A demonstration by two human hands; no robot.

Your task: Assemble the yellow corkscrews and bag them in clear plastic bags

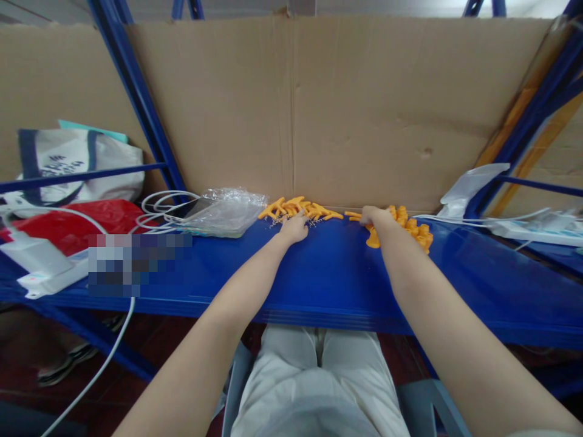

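left hand [295, 228] at small gold-coloured bits [313, 223] beside a pile of orange branched pieces [296, 203] on the blue metal shelf [328, 273]; right hand [375, 215] beside a heap of orange knobbly pieces [422, 233]; whether either hand's fingers clamp anything cannot be told.

Left parts pile [297, 204], right parts pile [412, 227] on shelf [332, 273]; cardboard [346, 109] behind.
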